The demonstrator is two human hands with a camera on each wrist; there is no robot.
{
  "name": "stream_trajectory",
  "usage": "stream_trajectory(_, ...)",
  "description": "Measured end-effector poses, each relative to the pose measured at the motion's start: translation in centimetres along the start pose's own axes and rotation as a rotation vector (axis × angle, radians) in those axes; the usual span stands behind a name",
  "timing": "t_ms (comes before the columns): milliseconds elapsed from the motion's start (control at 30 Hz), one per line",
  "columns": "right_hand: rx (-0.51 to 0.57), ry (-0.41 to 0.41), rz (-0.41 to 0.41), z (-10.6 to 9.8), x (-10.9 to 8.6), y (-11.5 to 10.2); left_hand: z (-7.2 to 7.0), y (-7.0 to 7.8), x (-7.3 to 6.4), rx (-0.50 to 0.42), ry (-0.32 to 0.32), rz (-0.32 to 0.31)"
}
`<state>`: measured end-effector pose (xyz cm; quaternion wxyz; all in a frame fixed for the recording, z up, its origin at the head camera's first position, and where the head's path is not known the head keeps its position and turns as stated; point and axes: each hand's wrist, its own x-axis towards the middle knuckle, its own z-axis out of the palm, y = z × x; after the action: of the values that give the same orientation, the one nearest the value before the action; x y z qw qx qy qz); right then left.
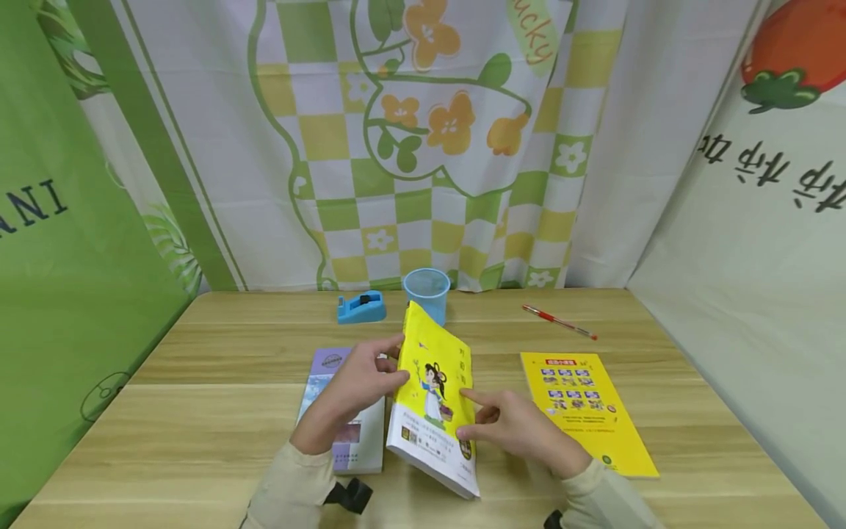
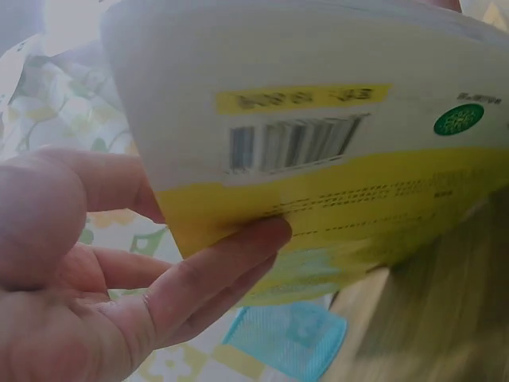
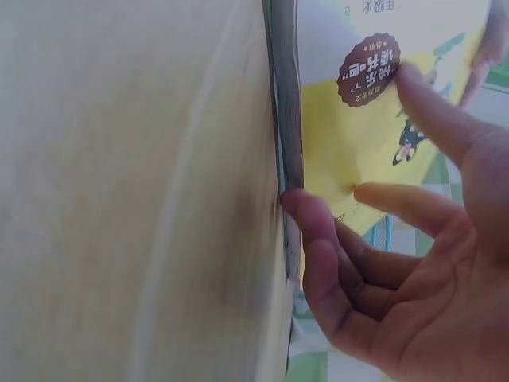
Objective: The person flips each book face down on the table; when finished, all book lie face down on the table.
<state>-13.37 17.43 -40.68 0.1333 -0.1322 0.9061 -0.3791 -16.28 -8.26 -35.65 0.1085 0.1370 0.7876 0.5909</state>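
Note:
A yellow-and-white book [image 1: 431, 397], tilted up, is in my left hand [image 1: 360, 378]. The left thumb lies on its cover, which shows a cartoon figure. In the left wrist view, the fingers [image 2: 231, 259] spread behind on the back cover, below the barcode. My right hand [image 1: 518, 430] is at the right edge; its thumb and index finger touch the cover. In the right wrist view, another fingertip [image 3: 294, 200] of that hand is right at the page edge. Partly behind my left hand lies a purple-and-white book [image 1: 360, 452]; a second yellow book [image 1: 595, 415] lies right of my right hand.
Toward the back of the wooden table [image 1: 218, 353] stand a blue tape dispenser [image 1: 361, 308] and a translucent blue cup [image 1: 427, 285], partly hidden by the raised book. A red pen [image 1: 559, 321] lies at the back right. Patterned curtains [image 1: 436, 147] hang around the table.

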Motion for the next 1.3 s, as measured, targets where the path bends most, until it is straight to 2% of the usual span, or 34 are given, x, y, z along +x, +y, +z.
stream_trajectory(133, -0.042, 0.044, 0.065, -0.4, 0.1, 0.2, 0.2, -0.6, 0.4, 0.039, -0.012, -0.038)
stream_trajectory(333, -0.094, 0.087, 0.126, -0.7, 0.2, 0.3, 0.4, -1.5, 0.7, 0.225, -0.003, -0.101)
stream_trajectory(567, -0.167, 0.116, 0.165, -1.1, 0.3, 0.8, 1.1, -2.6, 1.1, 0.416, -0.069, -0.116)
stream_trajectory(667, -0.191, 0.124, 0.179, -1.3, 0.3, 1.0, 1.6, -3.1, 1.2, 0.468, -0.076, -0.116)
stream_trajectory(800, -0.200, 0.126, 0.195, -1.6, 0.3, 1.2, 2.4, -3.6, 1.3, 0.514, -0.069, -0.126)
stream_trajectory(933, -0.195, 0.119, 0.202, -1.8, 0.2, 1.2, 3.1, -4.0, 1.4, 0.550, -0.059, -0.163)
stream_trajectory(1100, -0.201, 0.117, 0.208, -1.7, 0.3, 1.3, 3.5, -4.1, 1.5, 0.572, -0.040, -0.185)
stream_trajectory(1300, -0.213, 0.123, 0.204, -1.6, 0.4, 1.5, 3.6, -4.2, 1.6, 0.558, -0.038, -0.194)
